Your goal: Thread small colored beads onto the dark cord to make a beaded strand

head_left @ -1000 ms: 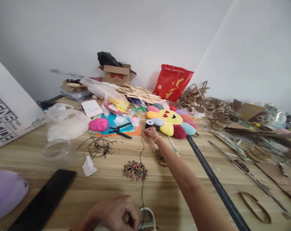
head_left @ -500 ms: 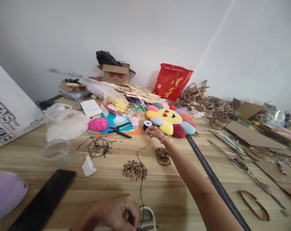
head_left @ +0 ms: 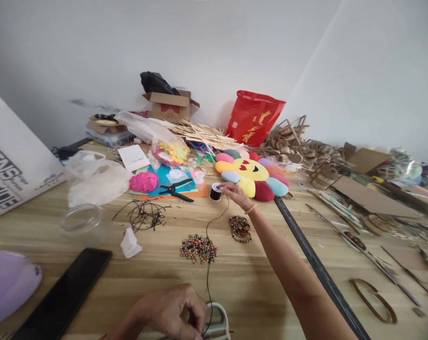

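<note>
My right hand reaches far across the table, its fingertips closed at the upper rim of a spool of black cord, which stands upright. From beside that hand the black cord runs slackly past a pile of small multicoloured beads. Its near end goes to my left hand, whose thumb and fingers pinch it at the bottom edge. Under the cord, next to my left hand, show the pale handles of scissors, partly hidden. A coil of strung beads lies just below my right wrist.
Beyond the spool lie pliers, pink yarn and a flower-shaped cushion. Black cord scraps, a tissue and a phone are on the left. A dark strip runs along the right.
The spool has gone from tilted towards me to upright, a little lower. My right hand has shifted slightly right to its upper rim. My left hand stays almost still with the cord.
</note>
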`<state>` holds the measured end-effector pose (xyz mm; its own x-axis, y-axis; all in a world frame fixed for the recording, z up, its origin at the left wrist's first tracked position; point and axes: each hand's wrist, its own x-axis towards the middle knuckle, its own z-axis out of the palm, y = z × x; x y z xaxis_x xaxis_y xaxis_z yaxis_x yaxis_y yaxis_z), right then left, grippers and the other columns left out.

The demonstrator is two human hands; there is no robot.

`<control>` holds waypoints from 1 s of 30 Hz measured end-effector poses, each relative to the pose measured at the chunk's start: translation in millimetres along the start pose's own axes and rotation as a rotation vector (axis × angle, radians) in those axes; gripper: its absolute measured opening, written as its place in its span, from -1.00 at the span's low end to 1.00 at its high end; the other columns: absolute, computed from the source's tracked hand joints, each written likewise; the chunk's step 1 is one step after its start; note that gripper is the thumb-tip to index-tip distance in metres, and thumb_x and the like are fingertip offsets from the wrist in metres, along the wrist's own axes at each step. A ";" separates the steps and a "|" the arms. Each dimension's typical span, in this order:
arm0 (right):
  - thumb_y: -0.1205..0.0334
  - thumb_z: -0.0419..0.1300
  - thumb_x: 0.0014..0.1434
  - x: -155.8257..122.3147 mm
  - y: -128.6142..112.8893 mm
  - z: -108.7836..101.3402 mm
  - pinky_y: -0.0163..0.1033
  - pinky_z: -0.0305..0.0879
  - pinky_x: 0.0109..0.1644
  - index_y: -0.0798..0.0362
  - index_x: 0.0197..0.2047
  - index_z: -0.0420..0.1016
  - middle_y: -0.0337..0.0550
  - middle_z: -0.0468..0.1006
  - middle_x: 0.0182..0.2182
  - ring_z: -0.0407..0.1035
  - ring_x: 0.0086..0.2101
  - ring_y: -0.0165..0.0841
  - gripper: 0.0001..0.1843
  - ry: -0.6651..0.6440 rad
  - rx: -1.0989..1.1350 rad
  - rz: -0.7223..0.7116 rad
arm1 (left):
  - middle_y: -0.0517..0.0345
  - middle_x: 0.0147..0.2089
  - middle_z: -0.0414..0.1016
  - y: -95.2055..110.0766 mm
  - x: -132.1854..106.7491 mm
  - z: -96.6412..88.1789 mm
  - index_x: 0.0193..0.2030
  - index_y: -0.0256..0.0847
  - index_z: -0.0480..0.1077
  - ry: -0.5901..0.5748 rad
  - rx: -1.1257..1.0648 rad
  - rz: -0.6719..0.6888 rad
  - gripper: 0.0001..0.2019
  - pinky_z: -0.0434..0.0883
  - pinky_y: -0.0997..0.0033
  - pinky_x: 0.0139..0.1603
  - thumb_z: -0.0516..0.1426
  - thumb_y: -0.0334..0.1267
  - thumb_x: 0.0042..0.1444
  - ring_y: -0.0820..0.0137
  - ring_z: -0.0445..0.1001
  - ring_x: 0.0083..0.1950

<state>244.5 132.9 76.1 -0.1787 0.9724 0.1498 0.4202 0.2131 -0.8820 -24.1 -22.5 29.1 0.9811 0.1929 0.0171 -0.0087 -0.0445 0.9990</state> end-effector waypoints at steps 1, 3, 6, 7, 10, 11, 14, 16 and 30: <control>0.23 0.11 0.12 -0.9 -0.7 2.6 -0.16 0.26 0.05 0.11 -0.49 0.41 -0.05 0.48 -0.01 0.34 -0.01 -0.23 -0.80 0.018 0.000 -0.010 | 0.22 -0.58 0.29 -0.2 -0.1 0.0 -0.60 -0.30 0.33 0.002 0.002 0.002 -0.53 0.19 0.56 -0.49 0.24 0.13 -0.10 0.52 0.25 -0.52; 0.23 0.08 0.15 -3.0 -3.0 8.9 -0.18 0.26 0.04 0.11 -0.48 0.40 -0.07 0.48 0.00 0.35 -0.02 -0.25 -0.78 0.001 0.018 -0.044 | 0.22 -0.58 0.29 -0.7 -0.3 -0.1 -0.60 -0.30 0.34 0.005 0.006 -0.002 -0.53 0.19 0.55 -0.49 0.22 0.14 -0.08 0.52 0.24 -0.52; 0.19 0.14 0.13 -0.7 -6.0 19.5 -0.22 0.27 0.00 0.10 -0.49 0.43 -0.08 0.52 -0.08 0.37 -0.03 -0.25 -0.78 -0.084 0.041 -0.079 | 0.21 -0.58 0.30 -2.5 -0.2 -0.2 -0.59 -0.30 0.34 0.003 0.000 -0.017 -0.54 0.19 0.55 -0.49 0.22 0.13 -0.08 0.52 0.24 -0.51; 0.18 0.17 0.10 3.0 -6.4 22.8 -0.23 0.28 -0.03 0.10 -0.49 0.45 -0.08 0.53 -0.11 0.37 -0.04 -0.25 -0.79 -0.086 0.052 -0.079 | 0.21 -0.58 0.31 -3.3 0.0 -0.2 -0.59 -0.30 0.35 0.002 -0.003 -0.021 -0.54 0.19 0.55 -0.49 0.23 0.13 -0.09 0.51 0.24 -0.51; 0.15 0.28 -0.02 22.5 -5.5 29.4 -0.26 0.33 -0.09 0.09 -0.48 0.48 -0.12 0.56 -0.24 0.41 -0.12 -0.26 -0.83 -0.006 0.148 -0.033 | 0.20 -0.57 0.31 -5.0 0.2 -0.3 -0.59 -0.31 0.35 -0.002 -0.001 -0.030 -0.54 0.19 0.55 -0.49 0.24 0.13 -0.10 0.51 0.24 -0.51; 0.13 0.28 -0.03 30.4 -4.8 29.8 -0.26 0.35 -0.14 0.10 -0.47 0.48 -0.13 0.56 -0.31 0.44 -0.18 -0.27 -0.80 0.009 0.172 -0.021 | 0.20 -0.57 0.31 -5.0 0.2 -0.5 -0.59 -0.31 0.35 -0.005 -0.001 -0.033 -0.53 0.19 0.55 -0.50 0.24 0.14 -0.11 0.51 0.24 -0.51; 0.04 0.18 0.06 50.3 -2.1 25.2 -0.25 0.39 -0.17 0.10 -0.39 0.44 -0.09 0.57 -0.31 0.47 -0.20 -0.28 -0.74 0.106 0.265 0.006 | 0.21 -0.58 0.29 -3.0 0.0 -1.2 -0.61 -0.31 0.34 -0.008 -0.003 -0.030 -0.51 0.18 0.56 -0.51 0.23 0.16 -0.11 0.52 0.23 -0.52; 0.00 0.13 0.09 55.7 0.1 18.5 -0.25 0.39 -0.14 0.09 -0.37 0.39 -0.03 0.56 -0.23 0.46 -0.14 -0.27 -0.70 0.207 0.315 0.016 | 0.21 -0.59 0.29 -0.8 -0.1 -1.7 -0.60 -0.30 0.34 -0.003 0.004 -0.023 -0.50 0.18 0.55 -0.51 0.22 0.18 -0.11 0.52 0.23 -0.53; 0.09 0.10 0.20 -72.2 -42.2 13.5 -0.12 0.23 0.09 0.04 -0.47 0.35 -0.08 0.49 -0.08 0.38 -0.08 -0.23 -0.73 0.218 -0.143 -0.310 | 0.23 -0.58 0.28 3.3 -2.0 -1.5 -0.58 -0.30 0.35 -0.018 0.044 -0.023 -0.56 0.19 0.56 -0.49 0.21 0.09 -0.03 0.52 0.23 -0.51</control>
<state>227.7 52.4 96.4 -0.1300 0.8543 0.5033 0.4987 0.4951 -0.7115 -26.3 -21.6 32.4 0.9843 0.1764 -0.0065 0.0216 -0.0835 0.9963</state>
